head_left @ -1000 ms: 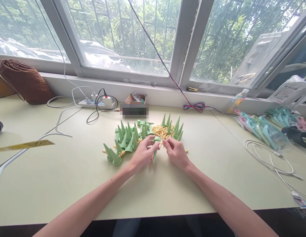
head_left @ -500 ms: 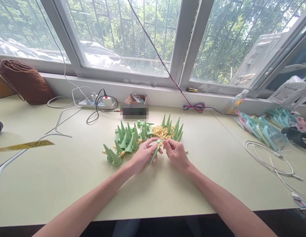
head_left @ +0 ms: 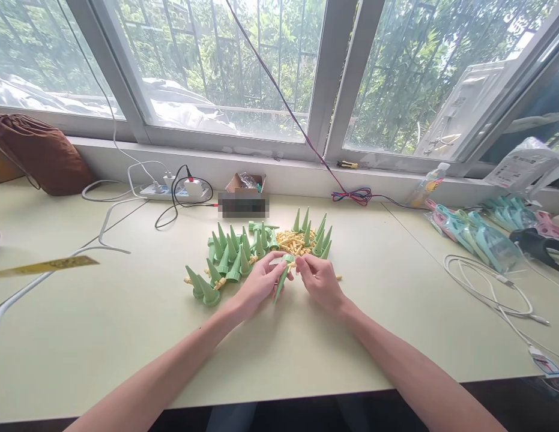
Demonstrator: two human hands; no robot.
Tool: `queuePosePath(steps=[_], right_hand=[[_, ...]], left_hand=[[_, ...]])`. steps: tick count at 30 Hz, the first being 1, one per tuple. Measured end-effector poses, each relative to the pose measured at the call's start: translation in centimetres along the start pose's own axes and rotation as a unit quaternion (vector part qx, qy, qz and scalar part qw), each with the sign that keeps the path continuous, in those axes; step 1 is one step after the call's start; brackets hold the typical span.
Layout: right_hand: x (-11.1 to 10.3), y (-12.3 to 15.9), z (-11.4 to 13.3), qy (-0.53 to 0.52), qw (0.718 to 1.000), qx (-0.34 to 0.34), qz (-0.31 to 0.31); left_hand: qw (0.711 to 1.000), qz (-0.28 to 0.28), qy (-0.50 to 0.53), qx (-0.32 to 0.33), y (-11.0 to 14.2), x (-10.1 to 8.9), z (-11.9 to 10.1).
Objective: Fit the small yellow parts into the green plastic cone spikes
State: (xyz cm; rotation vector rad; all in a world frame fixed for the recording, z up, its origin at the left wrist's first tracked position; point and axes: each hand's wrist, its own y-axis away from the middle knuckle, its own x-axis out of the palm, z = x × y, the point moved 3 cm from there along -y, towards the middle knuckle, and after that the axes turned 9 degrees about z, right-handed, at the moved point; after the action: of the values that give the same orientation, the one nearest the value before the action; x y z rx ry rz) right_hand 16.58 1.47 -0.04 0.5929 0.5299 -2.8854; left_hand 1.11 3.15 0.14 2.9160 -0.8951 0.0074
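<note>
My left hand [head_left: 260, 287] is closed around a green plastic watering spike [head_left: 280, 287], its narrow tip pointing down toward me. At the spike's wide end, a small yellow valve piece [head_left: 292, 264] sticks out toward the right. My right hand [head_left: 323, 283] pinches this yellow piece between thumb and forefinger; how deep it sits in the spike cannot be made out. Several green spikes [head_left: 234, 267] stand or lie to the left, a few with yellow pieces in their sides. Behind my hands is a pile of loose yellow valve pieces [head_left: 290, 242], with more upright spikes [head_left: 296, 222] beside it.
A small cardboard box [head_left: 235, 183] and a power strip [head_left: 148, 191] sit along the window ledge. White cables [head_left: 481, 300] and bagged pastel clips [head_left: 490, 243] lie at the right. A brown drawstring bag [head_left: 45, 157] and a yellow strip [head_left: 45, 266] are at the left.
My right hand has closed in slightly toward the spike, its fingertips now on the yellow piece. The left hand still holds the spike. The whole view has shifted a little.
</note>
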Motion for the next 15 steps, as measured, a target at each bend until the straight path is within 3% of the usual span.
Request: queuePosePath(steps=[3,7,11,15], right_hand=[[-0.11,-0.09,-0.17,0.007,1.000,0.005,-0.027],[-0.25,-0.12,-0.10,0.014,0.999,0.007,-0.050],[-0.26,-0.11,0.11,0.026,0.998,0.006,-0.049],[-0.23,-0.14,0.08,0.030,0.998,0.005,-0.047]], left_hand=[[0.990,-0.064,-0.114,0.044,0.19,-0.27,-0.44],[0.953,-0.119,-0.257,0.106,0.49,-0.40,-0.72],[0.925,-0.142,-0.337,0.100,0.53,-0.56,-0.50],[0.920,-0.145,-0.352,0.091,0.56,-0.62,-0.56]])
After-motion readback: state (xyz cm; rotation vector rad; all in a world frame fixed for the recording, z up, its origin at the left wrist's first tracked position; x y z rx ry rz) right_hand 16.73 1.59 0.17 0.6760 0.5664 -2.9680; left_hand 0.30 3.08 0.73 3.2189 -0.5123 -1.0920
